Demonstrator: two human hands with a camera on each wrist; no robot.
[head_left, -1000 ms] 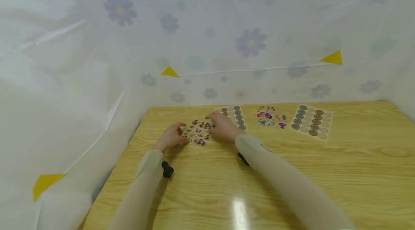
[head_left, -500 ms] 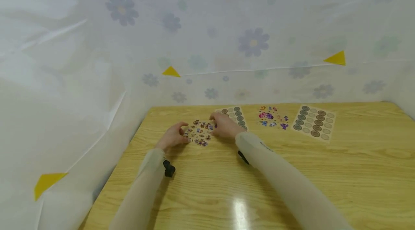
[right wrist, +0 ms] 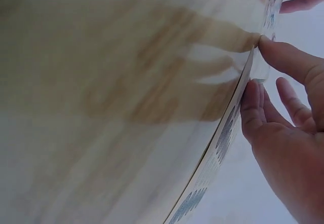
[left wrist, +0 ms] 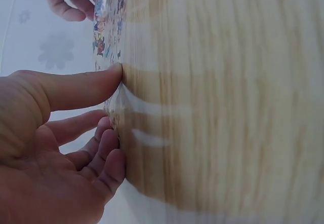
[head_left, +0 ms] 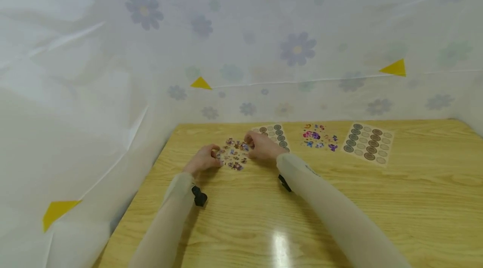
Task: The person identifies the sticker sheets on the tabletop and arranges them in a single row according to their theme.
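Note:
A clear sticker sheet [head_left: 234, 154] with small multicoloured prints lies at the far left of the wooden table. My left hand [head_left: 203, 160] pinches its left edge; in the left wrist view the thumb is on the near side of the sheet [left wrist: 101, 36] and the fingers curl at its margin. At the opposite edge, my right hand [head_left: 262, 146] holds the sheet between thumb and fingers. In the right wrist view the right hand [right wrist: 288, 138] also lies beside a sheet of printed circles [right wrist: 202, 173], partly covered by that hand in the head view.
To the right lie another clear sheet [head_left: 315, 136] with pink, purple and blue stickers and a second sheet of brown and grey circles [head_left: 367, 144]. A flower-patterned cloth [head_left: 241, 50] stands behind the table [head_left: 241, 226], with white sheeting [head_left: 75, 113] along the left.
The left fingers have drawn slightly closer to the sheet's edge. The right hand and the sheet hold nearly the same place; the whole view shifts a little as the head turns.

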